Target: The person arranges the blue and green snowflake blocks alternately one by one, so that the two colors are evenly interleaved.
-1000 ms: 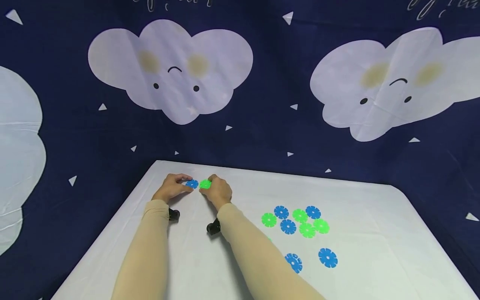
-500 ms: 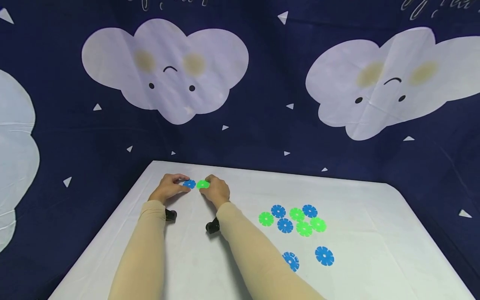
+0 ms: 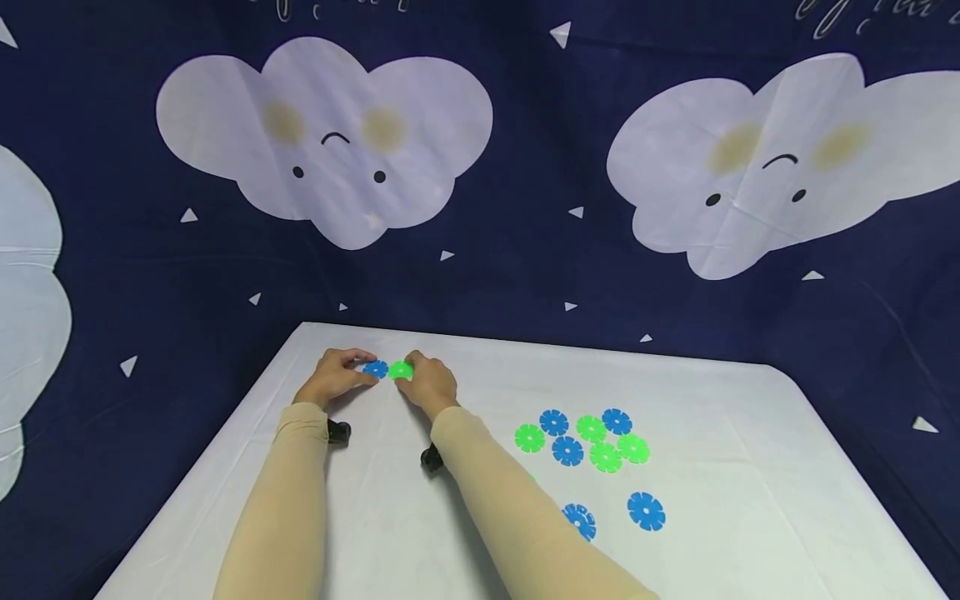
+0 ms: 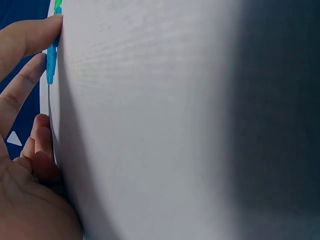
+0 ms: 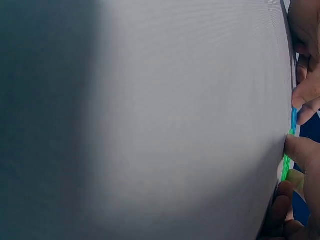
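The blue disc [image 3: 375, 370] is pinched by the grip of the left hand [image 3: 329, 379], and the green disc [image 3: 400, 370] by that of the right hand [image 3: 432, 384], both closed on the edges; the discs appear to meet at the far left of the table [image 3: 720, 433]. Whether they interlock cannot be told, so they should probably be lined up and kept level before being pressed together.

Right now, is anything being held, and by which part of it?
Yes: the left hand pinches a blue disc by its rim, and the right hand pinches a green disc by its rim.
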Available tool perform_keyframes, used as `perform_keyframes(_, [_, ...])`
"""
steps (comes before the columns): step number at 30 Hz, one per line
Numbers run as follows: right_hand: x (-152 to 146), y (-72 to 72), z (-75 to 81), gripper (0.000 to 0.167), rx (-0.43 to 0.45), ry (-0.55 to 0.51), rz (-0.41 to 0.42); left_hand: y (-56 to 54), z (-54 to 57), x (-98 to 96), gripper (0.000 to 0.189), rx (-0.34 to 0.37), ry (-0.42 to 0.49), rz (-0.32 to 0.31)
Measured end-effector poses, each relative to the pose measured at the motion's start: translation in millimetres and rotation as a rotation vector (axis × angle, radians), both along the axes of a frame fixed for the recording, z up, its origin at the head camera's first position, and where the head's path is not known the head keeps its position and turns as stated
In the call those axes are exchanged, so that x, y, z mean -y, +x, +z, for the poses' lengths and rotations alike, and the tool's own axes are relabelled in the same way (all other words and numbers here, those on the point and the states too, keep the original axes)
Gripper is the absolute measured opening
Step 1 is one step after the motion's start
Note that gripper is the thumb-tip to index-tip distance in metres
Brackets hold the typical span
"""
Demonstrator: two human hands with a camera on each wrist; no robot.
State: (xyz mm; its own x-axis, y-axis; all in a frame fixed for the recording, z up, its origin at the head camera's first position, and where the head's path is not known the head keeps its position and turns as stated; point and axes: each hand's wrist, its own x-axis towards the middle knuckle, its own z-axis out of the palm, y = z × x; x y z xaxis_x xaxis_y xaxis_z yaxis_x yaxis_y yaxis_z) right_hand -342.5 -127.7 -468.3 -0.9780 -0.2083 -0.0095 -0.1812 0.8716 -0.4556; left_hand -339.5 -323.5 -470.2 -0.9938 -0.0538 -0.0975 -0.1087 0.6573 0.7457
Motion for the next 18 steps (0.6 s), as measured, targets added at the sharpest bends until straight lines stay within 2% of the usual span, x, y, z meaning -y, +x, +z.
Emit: perform_keyframes(18, [-1.8,-6.3,-1.4,0.046,0.049,0.060,0.075,-0.9,-2.3,-0.5,0.052,-0.039,0.000,-0.024])
